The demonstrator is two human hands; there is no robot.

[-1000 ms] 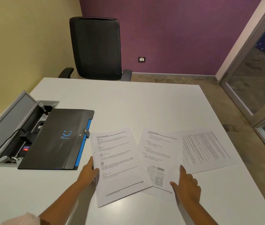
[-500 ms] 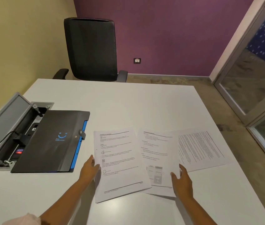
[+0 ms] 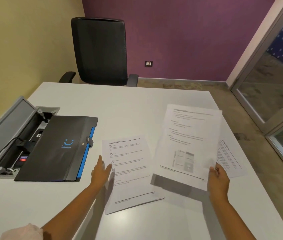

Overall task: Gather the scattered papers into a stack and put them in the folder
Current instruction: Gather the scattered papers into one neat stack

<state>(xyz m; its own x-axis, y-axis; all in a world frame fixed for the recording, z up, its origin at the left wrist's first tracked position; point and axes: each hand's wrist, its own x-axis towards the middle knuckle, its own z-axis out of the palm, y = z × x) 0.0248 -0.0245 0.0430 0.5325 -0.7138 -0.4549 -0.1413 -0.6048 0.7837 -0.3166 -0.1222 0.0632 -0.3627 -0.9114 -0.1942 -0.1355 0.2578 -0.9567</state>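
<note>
Three printed sheets are on or above the white table (image 3: pixel 113 108). My right hand (image 3: pixel 218 181) pinches the lower right corner of the middle sheet (image 3: pixel 187 144) and holds it tilted up off the table. A left sheet (image 3: pixel 130 172) lies flat, and my left hand (image 3: pixel 101 172) rests flat on its left edge with fingers spread. A third sheet (image 3: pixel 231 158) lies flat at the right, partly hidden behind the raised one. The black folder (image 3: pixel 55 148), shut with a snap strap and a blue edge, lies left of the papers.
An open grey cable box (image 3: pixel 7 135) with plugs and wires is set in the table under the folder's left side. A black office chair (image 3: pixel 101 51) stands at the far edge. The table's right edge runs close to the third sheet, with floor and glass doors beyond.
My right hand has taken hold of the middle sheet and raised it off the table. My left hand stays on the left sheet's edge.
</note>
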